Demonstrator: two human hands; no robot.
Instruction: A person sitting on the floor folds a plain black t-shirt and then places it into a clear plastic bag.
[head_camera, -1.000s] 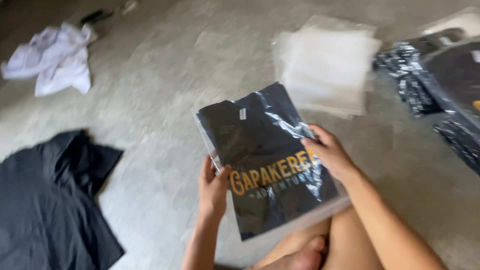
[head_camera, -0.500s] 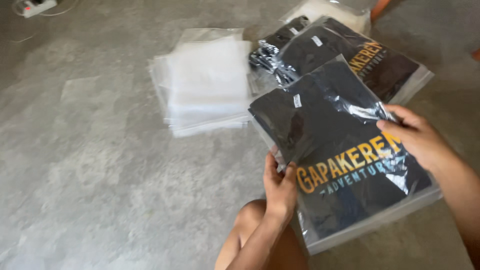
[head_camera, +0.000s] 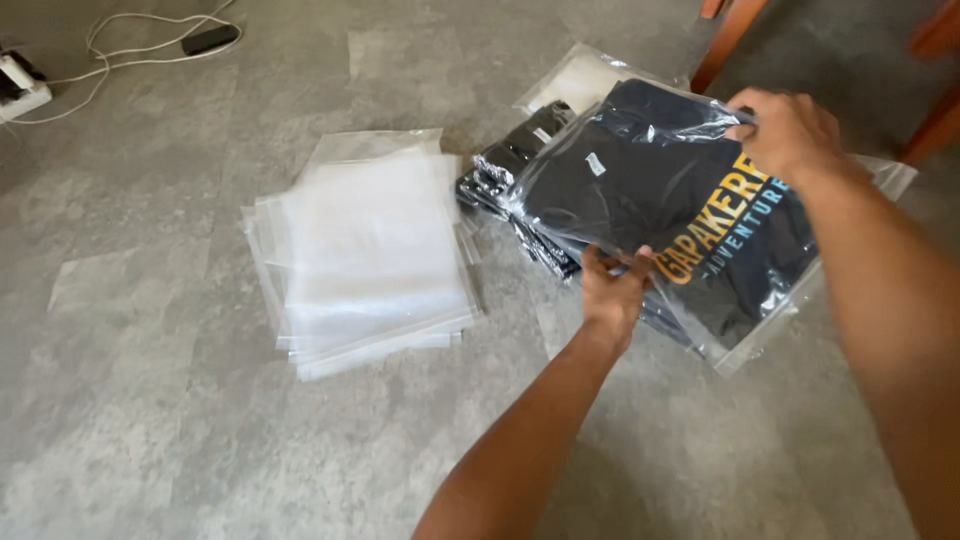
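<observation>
We hold a bagged shirt (head_camera: 660, 215) in the right half of the frame, just above a pile of bagged shirts (head_camera: 520, 190) on the floor (head_camera: 200, 440). Our left hand (head_camera: 612, 290) is closed on the bag's near edge, thumb on top and fingers curled beneath. Our right hand (head_camera: 790, 130) is closed on the far edge at the upper right, pinching the plastic between thumb and fingers. The bag sits roughly flat between the two hands, tilted a little toward us

We judge it light and soft: a folded black shirt in a thin clear bag, with no stiffness of its own, so it would sag if held by one corner. The plastic is glossy and looks slippery, and the shirt could slide inside it. The best hold seems to be at two opposite edges, pinching through the plastic into the folded cloth, as both hands do here

Left of the pile, at the middle of the frame, lies a stack of empty clear bags (head_camera: 370, 250). A white cable (head_camera: 130, 40) runs along the upper left, and orange-brown wooden legs (head_camera: 730, 35) stand at the upper right
</observation>
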